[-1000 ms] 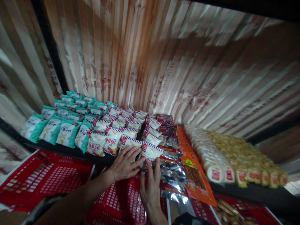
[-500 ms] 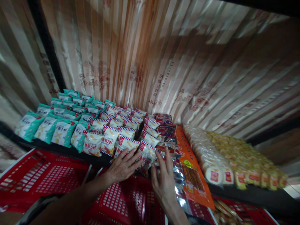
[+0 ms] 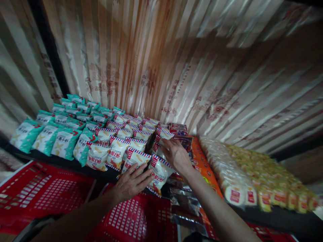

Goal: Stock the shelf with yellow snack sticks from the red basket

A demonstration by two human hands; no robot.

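Note:
Small white snack bags with red-and-blue striped edges stand in rows on a black shelf. My left hand (image 3: pixel 132 184) lies with fingers spread against the lower front of a front-row white snack bag (image 3: pixel 136 158). My right hand (image 3: pixel 178 155) reaches over to a bag in the row behind, its fingers bent together over that bag's right side; the thumb is hidden. Just below it, another front white snack bag (image 3: pixel 159 173) leans at the right end of the row, apart from the right fingers. A dark gap shows between the two right-hand columns.
Teal snack bags (image 3: pixel 64 143) fill the shelf's left. To the right lie dark and silver packets (image 3: pixel 185 201), an orange packet (image 3: pixel 205 168), and rows of wrapped white (image 3: pixel 234 193) and yellow packs (image 3: pixel 280 191). Red baskets (image 3: pixel 131 218) sit below the shelf; a draped curtain (image 3: pixel 151 67) hangs behind.
My right hand has left the front bag's right edge and moved up and back onto the bag behind. My left hand stays at the front bags. The view has shifted slightly.

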